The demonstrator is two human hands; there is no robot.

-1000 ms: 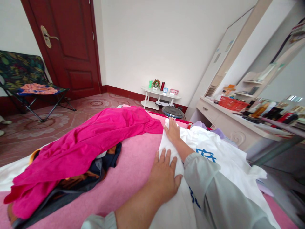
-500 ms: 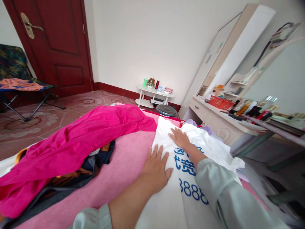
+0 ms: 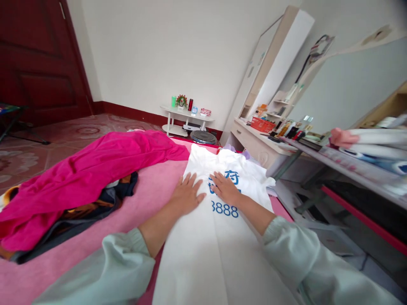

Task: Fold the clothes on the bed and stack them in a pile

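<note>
On the white shirt (image 3: 213, 241) — left hand (image 3: 187, 195) and right hand (image 3: 226, 189), flat.

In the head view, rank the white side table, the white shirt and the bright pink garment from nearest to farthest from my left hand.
From your left hand:
1. White shirt: under the hand, touching it.
2. Bright pink garment: off to the left.
3. White side table: far ahead, across the room.

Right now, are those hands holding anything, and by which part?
Nothing is held: the left hand and right hand rest open on the white shirt, the right over its blue lettering.
</note>
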